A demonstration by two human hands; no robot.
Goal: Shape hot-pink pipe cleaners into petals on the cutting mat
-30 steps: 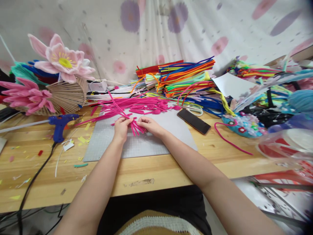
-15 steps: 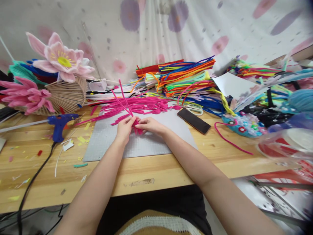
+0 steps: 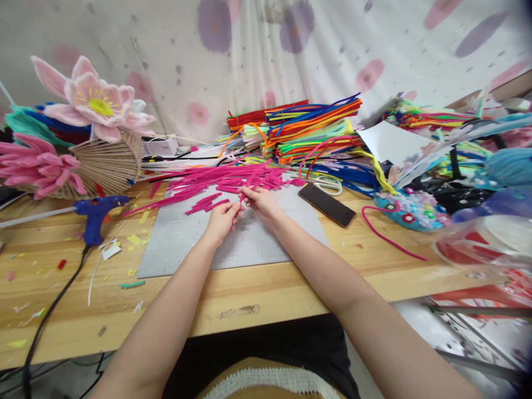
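Over the grey cutting mat point(image 3: 178, 246), my left hand point(image 3: 223, 220) and my right hand point(image 3: 260, 201) are close together, fingertips nearly meeting. Both are closed in a pinch on a bright pink pipe cleaner, mostly covered by the fingers. My right hand sits slightly farther from me than my left. Just beyond the hands, a heap of long pink pipe cleaners point(image 3: 199, 178) lies across the back of the mat. A few short pink pieces point(image 3: 203, 204) rest on the mat to the left of my hands.
A black phone point(image 3: 327, 205) and scissors point(image 3: 330, 184) lie at the right. Colourful pipe cleaner bundles point(image 3: 311, 130) are stacked at the back. On the left are a blue glue gun point(image 3: 95, 216) with its cord, a pink fuzzy flower point(image 3: 97, 102) and yellow scraps point(image 3: 135, 239).
Two pink pipe cleaners that stuck up crossed from my left hand no longer stand there. My right hand has lifted a little away from me, and my view has shifted slightly.
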